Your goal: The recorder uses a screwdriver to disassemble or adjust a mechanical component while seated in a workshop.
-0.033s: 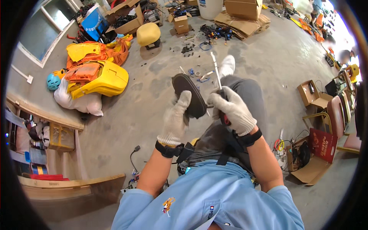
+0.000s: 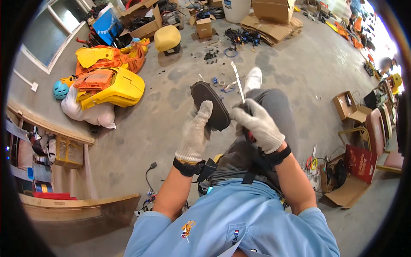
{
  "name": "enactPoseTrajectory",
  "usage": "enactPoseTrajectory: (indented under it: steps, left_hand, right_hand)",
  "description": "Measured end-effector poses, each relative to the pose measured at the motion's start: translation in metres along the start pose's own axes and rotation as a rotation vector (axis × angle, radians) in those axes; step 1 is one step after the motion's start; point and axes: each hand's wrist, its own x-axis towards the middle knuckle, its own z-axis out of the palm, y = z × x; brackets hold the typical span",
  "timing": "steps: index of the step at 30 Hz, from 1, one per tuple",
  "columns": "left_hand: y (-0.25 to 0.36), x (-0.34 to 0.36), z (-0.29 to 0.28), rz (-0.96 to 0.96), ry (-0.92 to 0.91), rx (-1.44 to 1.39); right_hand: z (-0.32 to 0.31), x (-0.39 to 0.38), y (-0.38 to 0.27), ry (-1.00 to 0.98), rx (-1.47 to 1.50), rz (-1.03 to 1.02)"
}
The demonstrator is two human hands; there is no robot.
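My left hand (image 2: 195, 132), in a knitted off-white glove, is closed on the edge of a flat black oval piece with a raised rim (image 2: 212, 105). Its thumb lies across the face; the other fingers are hidden behind. Beside it on the right, my right hand (image 2: 258, 124), gloved the same way, grips a screwdriver (image 2: 238, 81) with a long pale shaft pointing away from me. Part of its red and dark handle shows below the fingers. The screwdriver's tip is apart from the black piece. Both hands are above my lap.
Small blue and white scraps (image 2: 220, 82) lie on the floor beyond my hands. Yellow and orange plastic shells (image 2: 122, 88) are piled at left. A yellow-topped stool (image 2: 167, 38), a cable heap (image 2: 242, 37) and cardboard boxes (image 2: 272, 10) stand farther off. Scissors (image 2: 314, 160) and an open carton (image 2: 349, 190) lie at right.
The screwdriver's tip has shifted slightly left and nearer, and my right hand has turned a little with it. My left hand keeps its hold on the black piece.
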Motion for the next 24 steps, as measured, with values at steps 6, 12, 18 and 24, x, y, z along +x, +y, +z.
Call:
enactPoseTrajectory:
  steps: [6,12,18,24]
  left_hand:
    - [0.011,-0.01,0.01,0.035,0.004,0.204]
    - [0.01,-0.012,0.023,0.123,-0.124,0.285]
    - [0.015,-0.017,0.02,0.069,-0.458,-0.069]
    - [0.019,-0.027,0.039,0.081,-0.452,-0.3]
  right_hand:
    - [0.009,-0.014,0.0,-0.044,0.069,-0.096]
    - [-0.001,-0.033,-0.007,-0.006,0.067,-0.167]
    - [-0.015,-0.038,0.007,-0.078,0.331,-0.184]
    - [0.009,-0.052,-0.001,-0.158,0.223,-0.187]
